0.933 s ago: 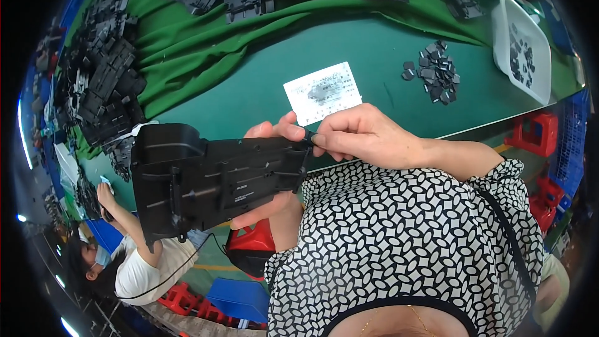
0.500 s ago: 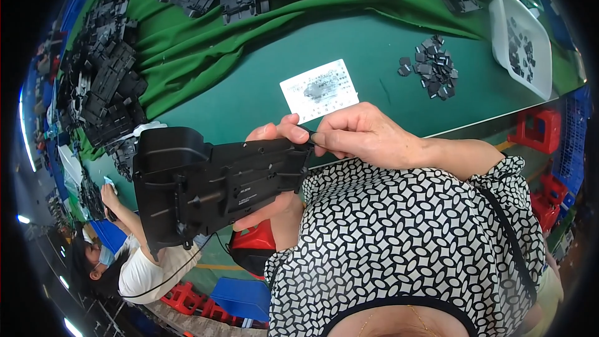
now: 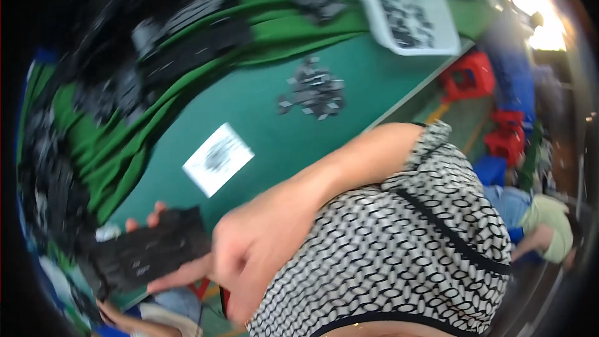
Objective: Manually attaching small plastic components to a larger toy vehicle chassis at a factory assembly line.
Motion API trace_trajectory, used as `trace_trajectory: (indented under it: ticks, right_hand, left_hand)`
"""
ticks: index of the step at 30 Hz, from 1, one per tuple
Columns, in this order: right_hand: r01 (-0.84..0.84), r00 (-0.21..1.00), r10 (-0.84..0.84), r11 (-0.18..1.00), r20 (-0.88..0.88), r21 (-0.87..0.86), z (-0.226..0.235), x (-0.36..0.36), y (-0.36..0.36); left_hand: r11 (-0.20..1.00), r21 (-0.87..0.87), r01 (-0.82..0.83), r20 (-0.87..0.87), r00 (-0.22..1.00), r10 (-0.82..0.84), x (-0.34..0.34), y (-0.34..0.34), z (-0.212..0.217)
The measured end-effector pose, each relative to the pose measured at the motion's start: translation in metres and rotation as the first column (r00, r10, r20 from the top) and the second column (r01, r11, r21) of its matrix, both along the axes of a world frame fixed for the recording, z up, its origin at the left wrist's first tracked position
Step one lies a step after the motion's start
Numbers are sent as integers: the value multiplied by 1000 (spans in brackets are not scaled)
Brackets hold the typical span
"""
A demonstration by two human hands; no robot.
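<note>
A long black moulded plastic part [image 3: 150,246] is held at the lower left, above the table's near edge. My left hand [image 3: 187,273] grips it, with the thumb along its near edge and fingertips showing over the far edge. Just right of the part's end is my right hand [image 3: 249,234], bent downward and overlapping the left hand. Motion smears its fingers, so whether they hold anything is unclear. A printed white sheet [image 3: 218,159] lies on the green table [image 3: 274,143] beyond my hands. Farther back sits a loose pile of small dark pieces [image 3: 315,90].
A white tub [image 3: 380,31] with small dark pieces stands at the far right. Black plastic parts [image 3: 199,47] lie on a rumpled green cloth [image 3: 112,168]. Red stools [image 3: 468,76] stand past the table edge. A co-worker's arm [image 3: 134,323] shows at lower left, another person [image 3: 552,224] at right.
The view has swung toward the right, and the picture is now blurred. My right hand has come away from the edge of the black part where its fingers were pinched; my left hand still holds the part.
</note>
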State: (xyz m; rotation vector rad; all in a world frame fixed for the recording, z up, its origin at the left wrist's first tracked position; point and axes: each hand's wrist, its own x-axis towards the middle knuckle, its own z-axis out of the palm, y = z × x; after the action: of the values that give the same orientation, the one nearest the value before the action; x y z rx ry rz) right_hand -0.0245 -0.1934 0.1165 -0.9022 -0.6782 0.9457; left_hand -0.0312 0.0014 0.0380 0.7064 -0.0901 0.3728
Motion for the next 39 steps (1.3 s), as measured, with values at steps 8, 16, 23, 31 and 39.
trace_trajectory:
  ticks: [8,16,23,31,39]
  right_hand:
    - [62,997,-59,997,58,-52,1,-7,-13]
    - [-63,973,53,997,225,39,10,-1,2]
    - [-104,933,80,993,350,50,17,-6,3]
    - [-221,850,164,974,500,57,30,-5,10]
    - [881,279,-17,402,960,-249,-45,16,-120]
  left_hand:
    - [982,187,-12,-85,996,29,9,-11,-4]
    - [988,41,149,25,988,-150,2,-14,-5]
    - [991,13,132,-32,991,-131,2,-16,-3]
    - [992,51,115,-82,990,-110,-4,-5,-3]
    - [950,-126,286,-40,955,-292,10,-8,-29]
